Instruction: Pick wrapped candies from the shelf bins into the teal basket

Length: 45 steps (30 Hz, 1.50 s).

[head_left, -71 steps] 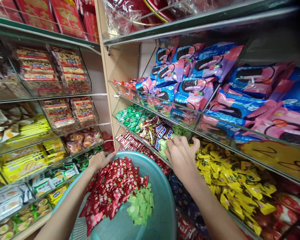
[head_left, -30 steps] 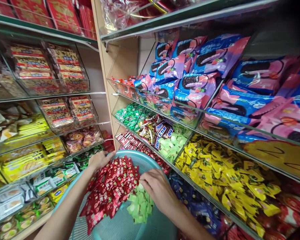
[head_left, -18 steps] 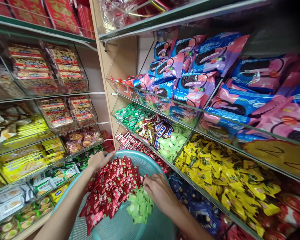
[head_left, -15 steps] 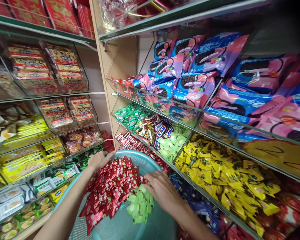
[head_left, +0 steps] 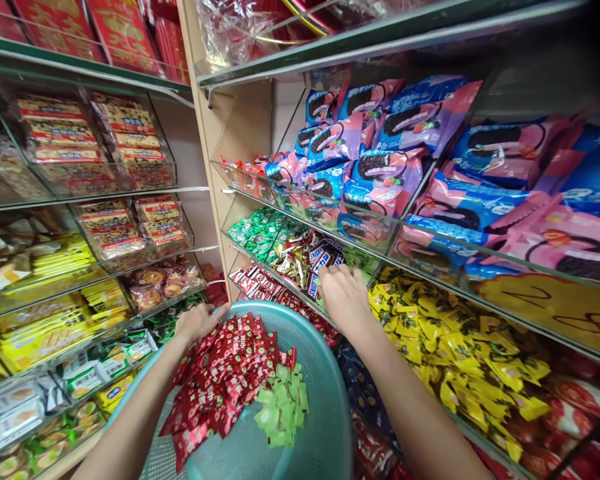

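A round teal plastic basket [head_left: 325,400] holds a heap of red candy packets [head_left: 225,380] and a smaller pile of light green packets [head_left: 283,407]. My left hand [head_left: 197,323] rests at the basket's far left rim beside the red packets, its fingers partly hidden. Over the shelf compartment of light green packets [head_left: 363,259], beside the Snickers bars [head_left: 317,263], is my right hand [head_left: 344,297]. Its fingers bend down among the sweets, and their tips and anything between them are hidden.
Yellow candies [head_left: 450,340] fill the compartment on the right. Blue and pink cookie packs [head_left: 390,167] sit on the glass shelf above. Wafers and biscuits [head_left: 40,327] line the left shelves; a wooden post [head_left: 207,147] stands between the units.
My right hand has moved up and away from the light green packets in the basket to the shelf compartment. My left hand has stayed at the rim.
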Each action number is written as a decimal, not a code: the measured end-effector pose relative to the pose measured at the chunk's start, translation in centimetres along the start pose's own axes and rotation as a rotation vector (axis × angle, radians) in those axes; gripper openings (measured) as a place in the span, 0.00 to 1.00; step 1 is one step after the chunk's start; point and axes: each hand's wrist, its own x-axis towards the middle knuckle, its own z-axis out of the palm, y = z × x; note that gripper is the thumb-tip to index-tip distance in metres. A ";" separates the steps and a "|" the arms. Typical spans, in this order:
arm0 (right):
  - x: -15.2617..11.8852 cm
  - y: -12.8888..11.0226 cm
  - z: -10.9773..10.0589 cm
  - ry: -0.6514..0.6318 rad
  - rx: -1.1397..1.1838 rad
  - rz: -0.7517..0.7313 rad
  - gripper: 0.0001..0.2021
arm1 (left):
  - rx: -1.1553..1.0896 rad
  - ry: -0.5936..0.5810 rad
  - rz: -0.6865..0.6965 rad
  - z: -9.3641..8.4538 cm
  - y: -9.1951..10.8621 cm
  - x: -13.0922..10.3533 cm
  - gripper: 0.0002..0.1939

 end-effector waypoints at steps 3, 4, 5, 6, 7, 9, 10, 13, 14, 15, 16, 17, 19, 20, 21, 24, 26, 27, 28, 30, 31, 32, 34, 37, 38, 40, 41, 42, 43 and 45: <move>0.2 -0.2 0.4 -0.013 -0.021 0.034 0.11 | 0.003 -0.003 -0.002 0.0 0.0 0.1 0.43; 0.2 -0.3 0.5 -0.013 -0.024 0.045 0.11 | 0.003 -0.003 0.001 0.0 0.0 0.1 0.43; 0.2 -0.3 0.6 -0.010 -0.027 0.051 0.12 | 0.002 -0.004 0.004 0.1 0.0 0.2 0.43; 0.2 -0.3 0.6 -0.005 -0.029 0.052 0.12 | -0.001 -0.006 0.007 0.2 -0.1 0.3 0.43; 0.2 -0.2 0.6 0.000 -0.031 0.049 0.13 | -0.005 -0.008 0.009 0.4 -0.2 0.4 0.42; 0.2 -0.2 0.6 0.007 -0.036 0.043 0.13 | -0.014 -0.014 0.014 0.6 -0.3 0.6 0.42; 0.2 -0.1 0.6 0.009 -0.038 0.040 0.13 | -0.017 -0.016 0.016 0.7 -0.4 0.6 0.41; 0.0 -0.1 0.5 0.015 -0.036 0.031 0.13 | -0.024 -0.014 0.020 0.8 -0.5 0.6 0.40; 0.0 -0.1 0.4 0.022 -0.034 0.028 0.13 | -0.027 -0.014 0.021 0.8 -0.5 0.5 0.40; 0.0 -0.2 0.4 0.029 -0.033 0.029 0.13 | -0.030 -0.015 0.023 0.8 -0.5 0.5 0.40; -0.1 -0.2 0.4 0.039 -0.032 0.032 0.13 | -0.034 -0.016 0.024 0.8 -0.5 0.5 0.41; -0.1 -0.3 0.4 0.047 -0.033 0.033 0.14 | -0.037 -0.018 0.024 0.8 -0.5 0.4 0.41; -0.1 -0.3 0.5 0.060 -0.032 0.029 0.15 | -0.036 -0.020 0.020 0.7 -0.5 0.4 0.42; 0.0 -0.3 0.5 0.063 -0.029 0.024 0.15 | -0.033 -0.018 0.016 0.7 -0.5 0.3 0.42; 0.0 -0.2 0.6 0.063 -0.022 0.018 0.15 | -0.028 -0.017 0.014 0.7 -0.5 0.3 0.42; -0.3 0.1 0.2 0.076 0.038 -0.002 0.14 | -0.015 -0.017 0.009 0.8 -0.6 0.3 0.41; -0.9 0.3 -0.4 0.117 0.147 -0.044 0.12 | -0.017 -0.020 0.008 0.8 -0.7 0.2 0.41; -1.4 0.3 -0.7 0.138 0.225 -0.080 0.12 | -0.022 -0.022 0.006 0.8 -0.7 0.2 0.41; -2.1 0.2 -0.9 0.150 0.311 -0.123 0.12 | -0.027 -0.022 0.005 0.8 -0.7 0.1 0.42; -3.6 -0.4 -0.8 0.104 0.483 -0.221 0.11 | -0.033 -0.024 0.001 0.7 -0.7 0.1 0.42; -4.4 -0.9 -0.4 0.046 0.550 -0.273 0.11 | -0.033 -0.025 -0.001 0.7 -0.6 0.0 0.42; -5.2 -1.5 0.2 -0.029 0.595 -0.321 0.10 | -0.031 -0.024 -0.003 0.7 -0.6 0.0 0.43; -6.6 -2.5 2.3 -0.186 0.611 -0.401 0.09 | -0.028 -0.026 -0.003 0.7 -0.6 -0.1 0.43; -8.2 -3.5 6.1 -0.349 0.514 -0.419 0.08 | -0.028 -0.028 -0.004 0.7 -0.6 0.0 0.43; -8.5 -3.6 7.1 -0.374 0.478 -0.412 0.09 | -0.028 -0.027 -0.006 0.8 -0.7 0.0 0.43; -8.9 -3.6 8.4 -0.382 0.415 -0.394 0.10 | -0.031 -0.026 -0.008 0.9 -0.7 0.1 0.43; -8.9 -3.5 8.6 -0.370 0.393 -0.386 0.09 | -0.033 -0.027 -0.011 0.9 -0.7 0.1 0.42; -8.9 -3.4 8.5 -0.351 0.381 -0.380 0.09 | -0.036 -0.029 -0.013 0.9 -0.7 0.1 0.42; -8.8 -3.4 8.2 -0.329 0.376 -0.378 0.08 | -0.039 -0.033 -0.015 0.9 -0.7 0.1 0.42; -8.5 -3.2 6.9 -0.276 0.388 -0.381 0.06 | -0.040 -0.036 -0.016 0.8 -0.7 0.1 0.41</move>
